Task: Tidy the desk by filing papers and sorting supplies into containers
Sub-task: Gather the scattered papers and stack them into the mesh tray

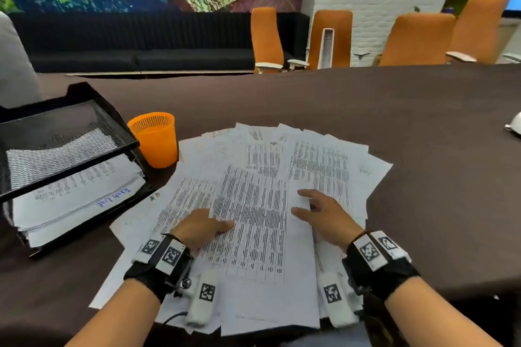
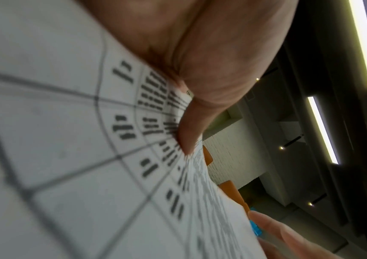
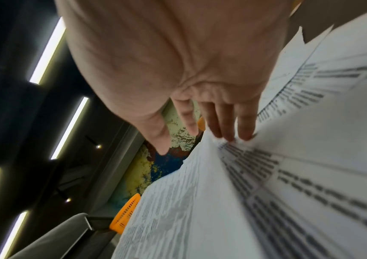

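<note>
Several printed sheets (image 1: 282, 166) lie fanned out on the dark table (image 1: 394, 110) in front of me. My left hand (image 1: 217, 222) grips the left edge of the middle table-printed sheet (image 1: 253, 220): its thumb (image 2: 189, 133) lies on top and its fingers are hidden beneath the sheet (image 2: 67, 140). My right hand (image 1: 307, 203) rests on the papers to the right with fingers spread and straight. In the right wrist view three fingertips (image 3: 231, 136) touch a raised paper edge (image 3: 288, 175), while thumb and forefinger stay off it.
A black mesh two-tier tray (image 1: 70, 132) stands at the left, its lower tier holding a paper stack (image 1: 84, 191) with blue handwriting. An orange perforated cup (image 1: 156, 144) stands between tray and papers. A white object (image 1: 514, 127) sits at the right edge. Orange chairs (image 1: 266, 36) line the far side.
</note>
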